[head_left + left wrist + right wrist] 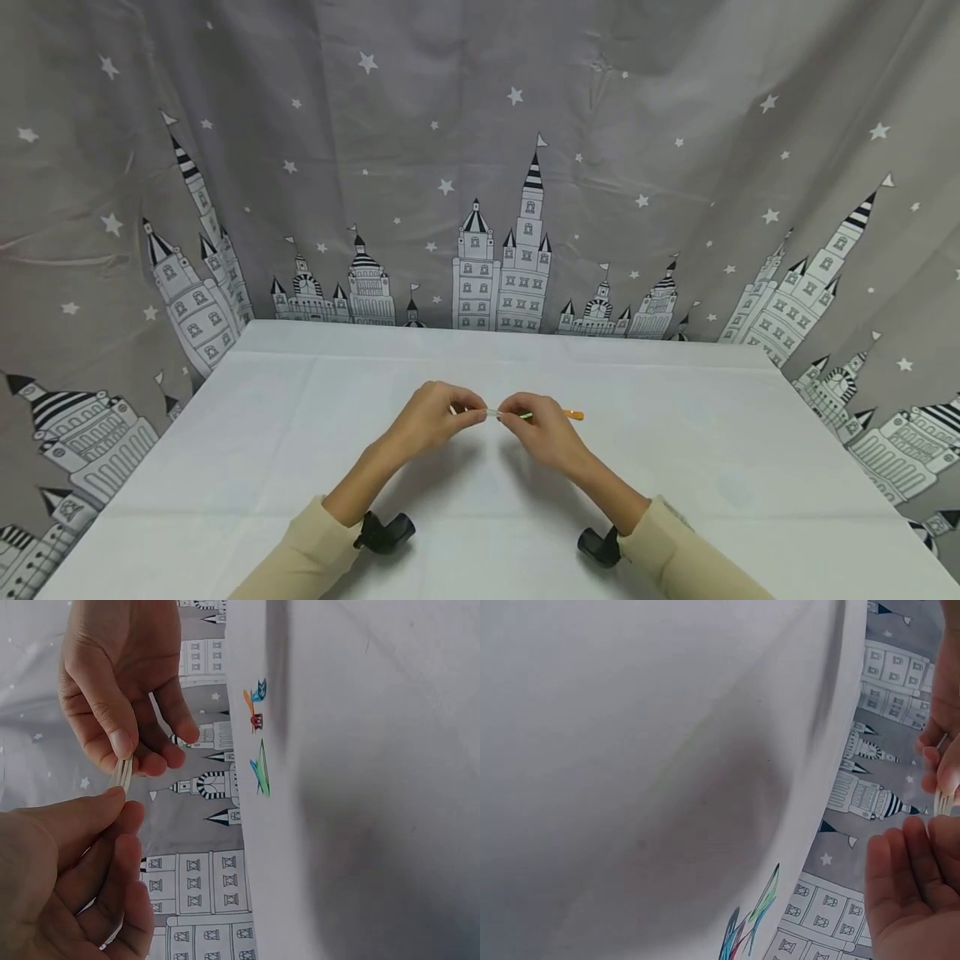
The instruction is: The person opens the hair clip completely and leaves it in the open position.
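Both hands meet over the middle of the table. My left hand [435,412] pinches one end of a thin pale band [123,774] between thumb and fingertips. The other end is pinched by my right hand [543,429], a short way apart. Between the fingertips the band shows as several close strands. Beyond the hands, several small, thin coloured pieces lie on the table. Among them are a green one [264,769] and an orange one [573,414]; red and blue ones lie nearby, their kind too small to tell.
The table has a white cover [300,467] with faint creases. Behind it hangs a grey curtain [405,108] printed with castles and stars. Black wrist cameras sit on both sleeves, the left one [388,533] close above the table.
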The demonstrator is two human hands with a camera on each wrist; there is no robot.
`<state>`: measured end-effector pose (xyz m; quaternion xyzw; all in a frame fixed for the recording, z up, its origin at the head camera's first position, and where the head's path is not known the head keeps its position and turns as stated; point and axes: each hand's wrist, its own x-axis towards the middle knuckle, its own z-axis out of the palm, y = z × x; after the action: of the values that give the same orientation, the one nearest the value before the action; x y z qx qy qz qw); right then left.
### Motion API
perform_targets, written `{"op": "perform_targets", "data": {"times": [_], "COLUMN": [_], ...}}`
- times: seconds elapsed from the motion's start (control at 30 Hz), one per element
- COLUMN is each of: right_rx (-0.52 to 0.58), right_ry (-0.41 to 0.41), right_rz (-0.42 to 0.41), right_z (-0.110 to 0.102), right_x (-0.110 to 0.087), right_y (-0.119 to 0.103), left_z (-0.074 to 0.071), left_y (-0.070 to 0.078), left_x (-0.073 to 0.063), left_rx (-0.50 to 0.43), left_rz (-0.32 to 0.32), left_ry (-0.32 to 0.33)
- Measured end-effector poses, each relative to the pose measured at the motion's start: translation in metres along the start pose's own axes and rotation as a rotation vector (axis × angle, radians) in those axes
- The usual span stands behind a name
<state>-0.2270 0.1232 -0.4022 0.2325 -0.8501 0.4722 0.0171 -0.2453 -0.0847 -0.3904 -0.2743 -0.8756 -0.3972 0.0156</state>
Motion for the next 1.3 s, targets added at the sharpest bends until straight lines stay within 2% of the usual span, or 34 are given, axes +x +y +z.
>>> {"op": "perform_targets", "data": {"times": [0.27, 0.5, 0.7, 1.0, 1.3], "right_rx": [0.030, 0.023, -0.005, -0.039, -0.016], "right_ry": [0.001, -0.048, -0.070, -0.071, -0.094], "right_rz": [-0.019, -0.036, -0.053, -0.116, -0.143], "right_z": [0.001, 0.000, 0.000, -0.001, -0.006], "right_x": [-0.009, -0.014, -0.016, -0.014, -0.014], "right_y": [-0.004, -0.007, -0.007, -0.005, -0.004], "left_z": [-0.001, 0.000, 0.002, 0.002, 0.002], "left_y": [0.005, 0.004, 0.001, 0.001, 0.000], "left_x": [-0.009, -0.013, -0.014, -0.013, -0.014], "left_rx": [-0.043, -0.108, -0.164, -0.161, -0.246], "left_rz": [-0.003, -0.014, -0.033, -0.009, 0.013], "left_ry": [-0.016, -0.020, -0.071, -0.081, -0.121]}}
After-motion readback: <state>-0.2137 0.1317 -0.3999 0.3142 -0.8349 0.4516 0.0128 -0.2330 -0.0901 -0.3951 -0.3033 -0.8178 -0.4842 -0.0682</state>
